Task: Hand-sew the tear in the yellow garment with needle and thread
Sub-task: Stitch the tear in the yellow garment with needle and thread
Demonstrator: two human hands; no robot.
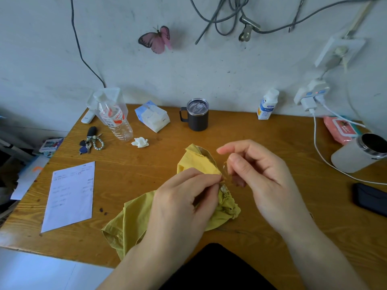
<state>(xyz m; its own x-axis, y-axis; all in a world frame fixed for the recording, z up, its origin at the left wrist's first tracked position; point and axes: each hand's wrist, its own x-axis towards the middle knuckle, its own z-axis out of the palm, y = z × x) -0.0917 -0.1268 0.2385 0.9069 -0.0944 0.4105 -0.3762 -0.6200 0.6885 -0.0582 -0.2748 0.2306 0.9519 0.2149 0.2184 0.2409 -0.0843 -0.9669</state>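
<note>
The yellow garment (pixel 134 218) lies crumpled on the wooden table (pixel 146 164), in front of me. My left hand (pixel 184 201) pinches a bunched fold of it near a frayed edge. My right hand (pixel 257 176) hovers just right of that spot, thumb and fingers pinched together around something thin. A faint loop of thread (pixel 224 167) shows between the two hands. The needle itself is too small to make out. Part of the garment is hidden under my left hand.
A dark lidded mug (pixel 198 115), tissue pack (pixel 152 116), plastic bottle (pixel 114 118), keys (pixel 90 141) and crumpled tissue (pixel 140 142) stand behind. A paper sheet (pixel 70 195) lies left. A white tumbler (pixel 358 152), charging cable (pixel 322 158) and dark case (pixel 370 197) sit right.
</note>
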